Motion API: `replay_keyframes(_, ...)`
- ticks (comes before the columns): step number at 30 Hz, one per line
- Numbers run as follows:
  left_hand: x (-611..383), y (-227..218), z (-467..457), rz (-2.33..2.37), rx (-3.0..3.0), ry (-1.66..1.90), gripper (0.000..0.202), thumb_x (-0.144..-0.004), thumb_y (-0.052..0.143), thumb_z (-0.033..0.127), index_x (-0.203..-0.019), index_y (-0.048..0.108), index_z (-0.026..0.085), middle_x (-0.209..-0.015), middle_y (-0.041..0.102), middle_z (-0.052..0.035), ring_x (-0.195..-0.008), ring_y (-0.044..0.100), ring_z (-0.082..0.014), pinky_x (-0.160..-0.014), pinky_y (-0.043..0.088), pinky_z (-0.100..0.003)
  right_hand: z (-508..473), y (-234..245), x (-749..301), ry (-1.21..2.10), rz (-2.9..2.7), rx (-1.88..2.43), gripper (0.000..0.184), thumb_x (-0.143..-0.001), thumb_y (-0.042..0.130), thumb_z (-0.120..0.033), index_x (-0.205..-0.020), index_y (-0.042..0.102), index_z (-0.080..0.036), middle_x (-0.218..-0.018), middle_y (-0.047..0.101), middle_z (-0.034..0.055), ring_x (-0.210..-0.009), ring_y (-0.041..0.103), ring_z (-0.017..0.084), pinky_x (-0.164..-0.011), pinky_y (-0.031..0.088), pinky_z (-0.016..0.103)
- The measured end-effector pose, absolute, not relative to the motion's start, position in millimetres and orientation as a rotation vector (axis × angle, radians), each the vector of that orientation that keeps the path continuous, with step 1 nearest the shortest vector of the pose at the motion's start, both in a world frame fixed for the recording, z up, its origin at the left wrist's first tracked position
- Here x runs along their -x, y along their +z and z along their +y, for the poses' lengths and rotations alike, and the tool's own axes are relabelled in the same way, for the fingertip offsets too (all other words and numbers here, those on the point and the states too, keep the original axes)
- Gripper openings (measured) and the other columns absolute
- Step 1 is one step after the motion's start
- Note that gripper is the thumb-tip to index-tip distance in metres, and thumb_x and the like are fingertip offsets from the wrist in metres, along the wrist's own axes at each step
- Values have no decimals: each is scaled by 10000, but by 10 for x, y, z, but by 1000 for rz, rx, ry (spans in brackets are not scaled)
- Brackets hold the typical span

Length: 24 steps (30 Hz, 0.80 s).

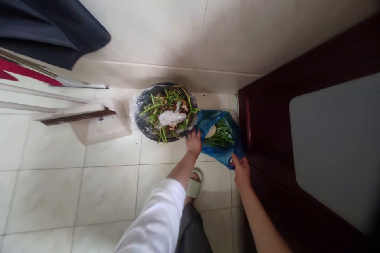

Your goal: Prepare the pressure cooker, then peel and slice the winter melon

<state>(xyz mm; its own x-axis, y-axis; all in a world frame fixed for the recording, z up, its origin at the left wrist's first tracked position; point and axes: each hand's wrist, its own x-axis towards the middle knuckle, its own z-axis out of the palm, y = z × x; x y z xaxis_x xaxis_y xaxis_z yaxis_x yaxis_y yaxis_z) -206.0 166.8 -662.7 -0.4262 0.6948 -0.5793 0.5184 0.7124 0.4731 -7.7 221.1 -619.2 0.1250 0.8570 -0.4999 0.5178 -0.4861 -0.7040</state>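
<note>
A blue plastic bag (219,154) sits on the floor with its mouth spread apart. Inside it lie green leafy stalks (221,134) and a pale round piece (211,131) that I cannot identify. My left hand (194,143) is closed on the bag's left edge, close to the bin; its fingertips are partly hidden. On the near right corner, my right hand (242,172) pinches the bag's rim. Left of the bag, touching it, stands a dark round trash bin (142,130) with a clear liner, filled with vegetable scraps (157,108) and a crumpled clear plastic bag (172,118).
A broom (77,114) and a white dustpan (101,130) lie to the left of the bin. Dark cloth (53,19) hangs at upper left. A dark red wooden cabinet (267,134) borders the right side, and a tiled wall (166,19) rises behind. My slippered foot (194,184) is below.
</note>
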Motion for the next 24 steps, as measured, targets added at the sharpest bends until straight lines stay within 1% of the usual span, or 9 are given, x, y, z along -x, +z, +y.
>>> replay_keyframes(2, 2088, -6635, 1973, 2091, -885, 346, 258, -839, 557, 210, -1076, 648, 168, -1298, 553, -175, -1275, 430, -341, -1022, 359, -501, 2122, -6023, -12, 1328, -1297, 2098, 421, -607, 705, -549, -774, 559, -191, -601, 598, -29, -541, 545, 135, -548, 456, 272)
replay_keyframes(6, 2193, -6261, 2000, 2008, -883, 458, 271, -923, 410, 280, -985, 648, 168, -959, 692, -105, -925, 644, -212, -828, 484, -314, 2097, -5600, -19, 1398, -1144, 2108, 423, -592, 735, -535, -789, 625, -179, -658, 642, -1, -585, 579, 149, -573, 480, 284)
replay_keyframes(9, 2358, -5698, 1789, 2009, -843, 563, 334, -950, 317, 268, -936, 638, 174, -853, 679, -59, -760, 643, -152, -722, 497, -255, 2143, -5117, 90, 1351, -1065, 2045, 476, -638, 713, -512, -978, 648, -185, -725, 666, 3, -597, 581, 136, -615, 495, 292)
replay_keyframes(12, 2524, -5052, 1567, 2021, -745, 885, 336, -932, 360, 323, -810, 642, 187, -862, 626, -52, -756, 614, -147, -695, 498, -259, 2158, -4566, 232, 1310, -1206, 2030, 501, -701, 664, -503, -1093, 625, -192, -709, 651, -5, -564, 555, 124, -602, 487, 292)
replay_keyframes(14, 2555, -4669, 1390, 1957, -649, 1042, 333, -902, 420, 378, -743, 641, 188, -833, 593, -48, -736, 594, -149, -651, 490, -259, 2136, -4293, 296, 1288, -1324, 2049, 450, -725, 637, -512, -1046, 629, -196, -668, 633, -10, -542, 545, 132, -573, 475, 291)
replay_keyframes(16, 2493, -4400, 1178, 1811, -498, 1022, 337, -884, 442, 442, -796, 653, 194, -759, 573, -25, -635, 562, -125, -558, 455, -238, 2109, -4183, 311, 1220, -1395, 2098, 378, -733, 616, -520, -936, 621, -202, -606, 604, -19, -519, 541, 143, -559, 465, 293)
replay_keyframes(20, 2245, -4336, 774, 1530, 42, 886, 489, -815, 485, 565, -1142, 562, 210, -576, 478, 65, -439, 453, -89, -441, 372, -213, 2152, -4379, 308, 1046, -1548, 2260, 368, -723, 538, -514, -900, 574, -194, -698, 645, 44, -580, 601, 207, -610, 487, 358)
replay_keyframes(22, 2177, -4481, 647, 1580, 127, 848, 453, -780, 541, 548, -1055, 569, 189, -544, 467, 75, -442, 454, -89, -461, 386, -216, 2235, -4500, 396, 976, -1676, 2285, 424, -684, 541, -505, -954, 579, -180, -836, 667, 112, -764, 635, 279, -713, 494, 426)
replay_keyframes(24, 2161, -4653, 578, 1630, 106, 826, 328, -750, 601, 488, -884, 560, 191, -590, 531, 50, -456, 465, -88, -470, 400, -222, 2343, -4551, 596, 949, -1852, 2138, 456, -673, 549, -484, -999, 590, -168, -1019, 643, 170, -1020, 577, 332, -869, 449, 483)
